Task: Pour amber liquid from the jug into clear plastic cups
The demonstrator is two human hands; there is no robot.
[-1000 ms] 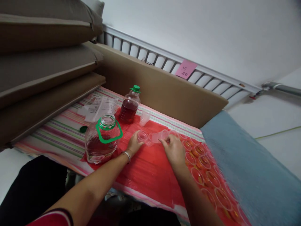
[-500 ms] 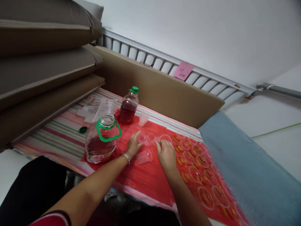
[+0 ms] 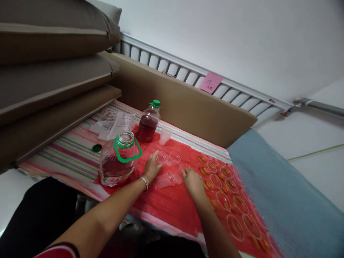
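My left hand (image 3: 152,166) is curled against the side of a clear plastic cup (image 3: 161,157) on the red sheet. A second clear cup (image 3: 175,157) stands to the right of it. My right hand (image 3: 193,181) pinches another clear cup (image 3: 177,177), partly hidden and hard to make out against the red. Between my hands lies a stack of clear cups (image 3: 165,180) on its side. Left of my left hand is a large clear jug (image 3: 118,168) of dark red liquid, uncapped, with a green handle.
Several cups of amber liquid (image 3: 223,200) stand in rows at right. A smaller jug (image 3: 147,125) with a green cap and an upright cup stack (image 3: 165,136) stand behind. A green cap (image 3: 97,147), papers (image 3: 118,123) and stacked cushioned boards (image 3: 59,86) are at left.
My right hand has moved slightly toward me and right, bringing its cup down beside the lying stack. The left hand stays at its cup. The view has shifted slightly.
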